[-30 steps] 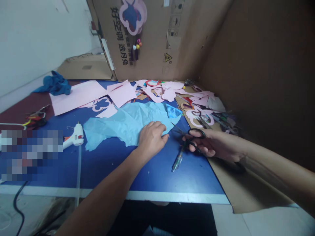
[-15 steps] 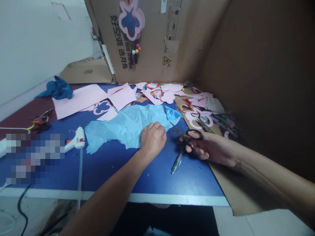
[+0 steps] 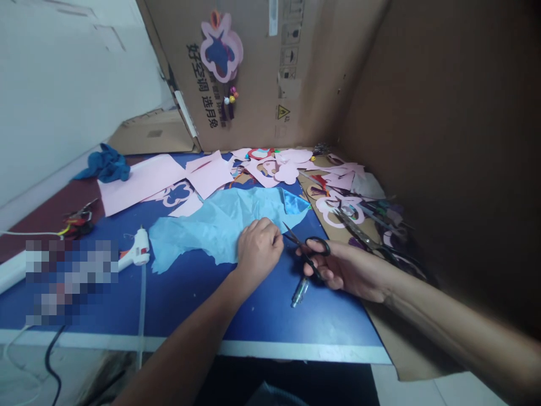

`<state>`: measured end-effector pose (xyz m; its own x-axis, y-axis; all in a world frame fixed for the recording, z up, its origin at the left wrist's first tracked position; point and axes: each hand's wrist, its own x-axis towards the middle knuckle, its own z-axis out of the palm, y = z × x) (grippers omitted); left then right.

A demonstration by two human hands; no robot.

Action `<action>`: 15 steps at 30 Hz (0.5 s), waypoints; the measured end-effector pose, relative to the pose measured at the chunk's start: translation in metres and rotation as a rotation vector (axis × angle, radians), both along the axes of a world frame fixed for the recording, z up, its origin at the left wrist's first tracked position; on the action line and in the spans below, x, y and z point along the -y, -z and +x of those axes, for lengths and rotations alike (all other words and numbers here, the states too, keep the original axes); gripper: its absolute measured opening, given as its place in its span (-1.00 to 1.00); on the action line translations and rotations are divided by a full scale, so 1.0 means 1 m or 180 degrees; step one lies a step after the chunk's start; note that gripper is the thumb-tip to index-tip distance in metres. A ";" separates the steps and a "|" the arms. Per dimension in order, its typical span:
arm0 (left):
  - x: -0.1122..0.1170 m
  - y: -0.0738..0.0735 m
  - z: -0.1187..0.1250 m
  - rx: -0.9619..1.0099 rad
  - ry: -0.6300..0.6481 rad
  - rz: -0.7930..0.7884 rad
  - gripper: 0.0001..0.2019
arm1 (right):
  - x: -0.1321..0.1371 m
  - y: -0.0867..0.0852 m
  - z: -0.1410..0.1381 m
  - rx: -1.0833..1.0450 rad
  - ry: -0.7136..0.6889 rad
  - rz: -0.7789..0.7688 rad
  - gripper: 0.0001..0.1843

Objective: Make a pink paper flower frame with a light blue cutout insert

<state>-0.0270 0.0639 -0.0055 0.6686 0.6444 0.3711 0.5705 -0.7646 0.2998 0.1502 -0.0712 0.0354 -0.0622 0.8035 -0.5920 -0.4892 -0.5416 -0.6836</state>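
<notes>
My left hand [image 3: 260, 245] is closed, knuckles up, over the near right part of a light blue sheet of thin cloth or tissue [image 3: 203, 225]. What its fingers pinch is hidden. My right hand [image 3: 333, 268] grips black-handled scissors [image 3: 310, 251], thumb and fingers at the loops. Their blades are parted and point up and left, with the tips beside my left fingertips. At the sheet's right end lies a shiny blue fabric piece [image 3: 293, 203]. Below the scissors a clear pen [image 3: 300, 292] rests on the blue table.
A white glue gun [image 3: 139, 248] with a long glue stick stands left. Pink paper sheets [image 3: 143, 180], cut-outs and scraps line the back. Larger scissors [image 3: 359, 234] lie on cardboard at right. Cardboard walls [image 3: 253, 73] bear a hanging pink flower ornament [image 3: 236, 51].
The right hand has brought the scissors left, closer to the left hand's fingers. The left hand stays closed by the blue sheet. The view has shifted slightly.
</notes>
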 end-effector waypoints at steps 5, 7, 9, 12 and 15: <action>0.001 0.000 -0.001 0.0042 0.0018 -0.0066 -0.87 | -0.006 0.001 -0.008 -0.0067 0.0051 0.0079 -0.38; 0.000 0.001 -0.001 0.0084 0.0056 -0.0073 -0.86 | -0.008 0.002 -0.009 -0.0074 0.0085 0.0098 -0.38; 0.000 0.002 -0.001 0.0118 0.0069 -0.0080 -0.86 | -0.008 0.003 -0.011 -0.0078 0.0132 0.0114 -0.39; 0.000 0.001 -0.002 0.0143 0.0042 -0.0085 -0.86 | -0.009 0.004 -0.013 -0.0076 0.0187 0.0129 -0.41; 0.000 0.000 -0.002 0.0134 0.0034 -0.0097 -0.86 | -0.010 0.004 -0.017 -0.0075 0.0192 0.0124 -0.45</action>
<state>-0.0293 0.0636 -0.0051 0.6598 0.6487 0.3794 0.5486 -0.7608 0.3467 0.1336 -0.0614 0.0319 -0.0265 0.8286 -0.5592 -0.5363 -0.4839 -0.6916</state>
